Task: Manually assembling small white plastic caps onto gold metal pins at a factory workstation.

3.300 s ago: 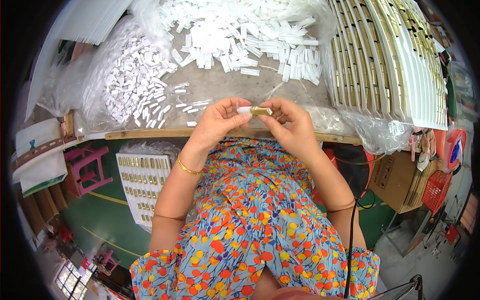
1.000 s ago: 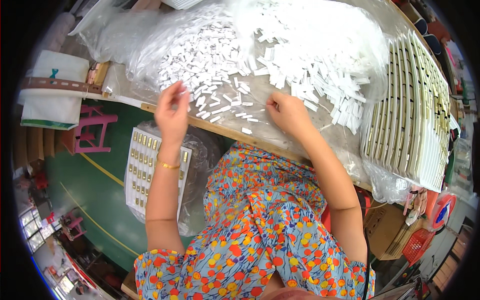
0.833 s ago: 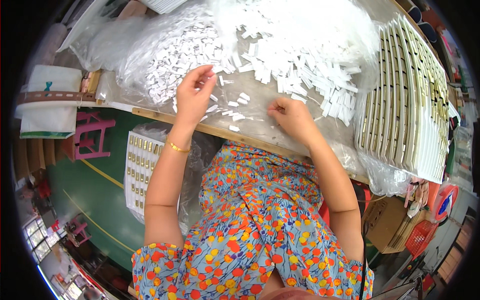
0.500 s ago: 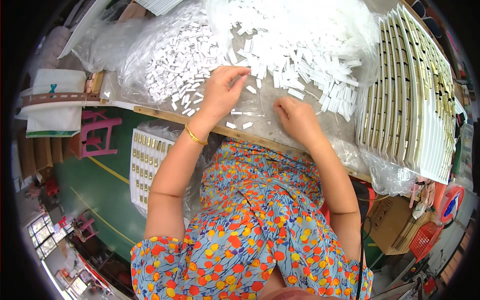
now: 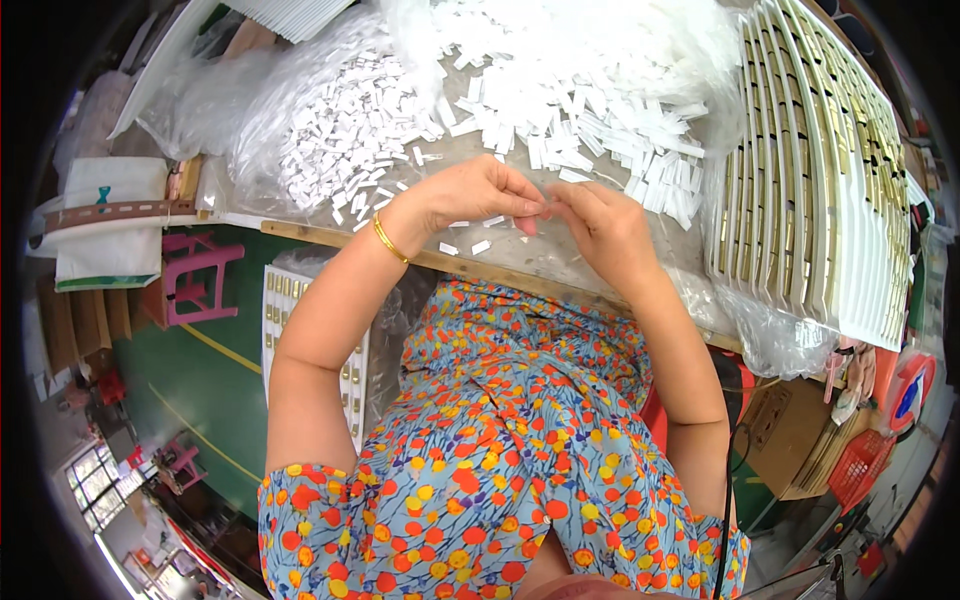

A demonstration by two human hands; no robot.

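Note:
My left hand and my right hand meet fingertip to fingertip above the near part of the worktable. Both are closed in a pinch. Something tiny and pale seems to sit between the fingertips, too small to make out. Beyond my left hand lies a heap of short white pieces. A second heap of longer white strips spreads behind my right hand. Two loose white pieces rest near the wooden table edge, below my left wrist.
Trays with rows of gold-coloured parts stand stacked at the right. Clear plastic sheeting surrounds the heaps. Another tray of gold parts is below the table edge at left, near a pink stool. Cardboard stands at lower right.
My left hand has moved right and slightly toward me, away from the short white pieces. My right hand has shifted a little, and the fingertips of both now meet.

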